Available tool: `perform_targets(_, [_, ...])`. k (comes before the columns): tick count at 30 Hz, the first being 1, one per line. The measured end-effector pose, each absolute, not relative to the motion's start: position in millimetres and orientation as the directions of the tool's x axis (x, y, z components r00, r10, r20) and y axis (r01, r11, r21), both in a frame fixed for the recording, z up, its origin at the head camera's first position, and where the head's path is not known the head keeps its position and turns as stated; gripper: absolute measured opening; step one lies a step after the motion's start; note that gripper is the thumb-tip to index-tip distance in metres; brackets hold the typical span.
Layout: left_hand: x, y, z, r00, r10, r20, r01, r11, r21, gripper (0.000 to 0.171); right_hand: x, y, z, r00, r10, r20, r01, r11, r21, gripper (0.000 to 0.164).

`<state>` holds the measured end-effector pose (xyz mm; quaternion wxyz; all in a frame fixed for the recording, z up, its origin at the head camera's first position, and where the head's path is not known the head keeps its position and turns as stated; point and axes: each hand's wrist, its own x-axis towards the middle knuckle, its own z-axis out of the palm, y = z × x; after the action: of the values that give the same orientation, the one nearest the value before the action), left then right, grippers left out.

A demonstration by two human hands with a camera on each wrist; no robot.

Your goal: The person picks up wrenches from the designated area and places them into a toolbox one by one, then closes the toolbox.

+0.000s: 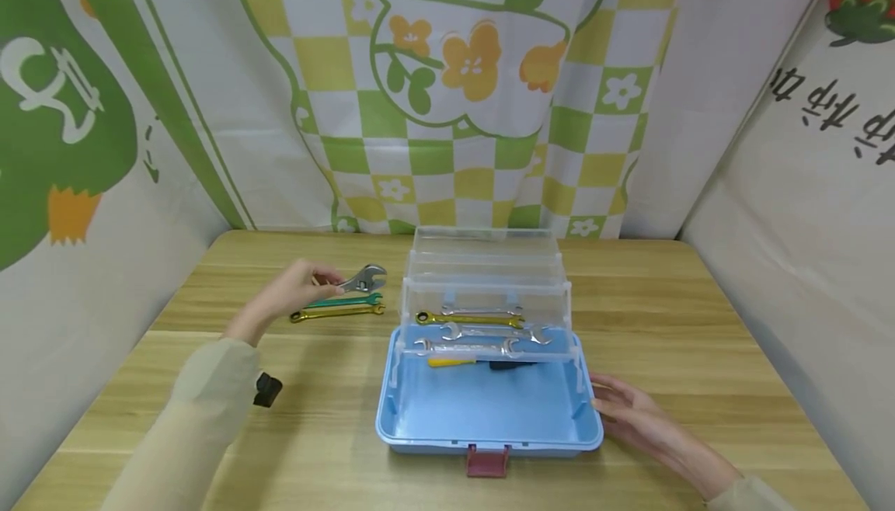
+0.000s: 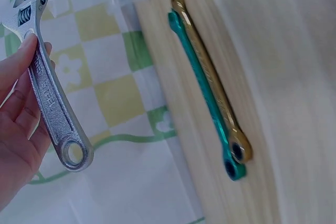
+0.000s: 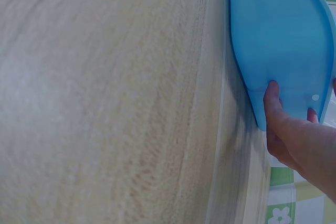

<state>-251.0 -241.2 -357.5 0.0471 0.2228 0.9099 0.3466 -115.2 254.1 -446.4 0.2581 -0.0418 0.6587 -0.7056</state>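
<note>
My left hand (image 1: 301, 290) holds a silver adjustable wrench (image 1: 366, 279) by its handle, a little above the table at the left. In the left wrist view the thumb lies along the wrench (image 2: 55, 95) near its adjusting screw. Below lie a green ratchet wrench (image 2: 202, 90) and a gold ratchet wrench (image 2: 212, 80), side by side. An open blue toolbox (image 1: 482, 410) stands at the centre with its clear trays raised. The fingers of my right hand (image 1: 639, 418) touch the toolbox's right side; in the right wrist view they rest against its blue wall (image 3: 283, 40).
The clear trays (image 1: 485, 262) bear a gold wrench (image 1: 475, 320) and several silver wrenches (image 1: 468, 348). Beneath them in the toolbox are a yellow-handled tool (image 1: 450, 363) and a black-handled one (image 1: 512, 365). A dark red latch (image 1: 487, 462) hangs at the front. A patterned curtain (image 1: 461, 161) stands behind the table.
</note>
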Motion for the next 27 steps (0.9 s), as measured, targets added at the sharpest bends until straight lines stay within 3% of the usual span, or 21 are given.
perform_targets(18, [-275, -176, -325, -0.85, 0.513, 0.118, 0.458, 0.612, 0.644, 0.015, -115, 254, -447, -0.863, -0.414, -0.29, 0.313, 0.012, -0.95, 0.064])
perform_targets(27, [-285, -150, -315, -0.791, 0.59, 0.165, 0.557, 0.58, 0.595, 0.017, -115, 254, -446, -0.865, -0.414, -0.284, 0.305, 0.016, -0.952, 0.064])
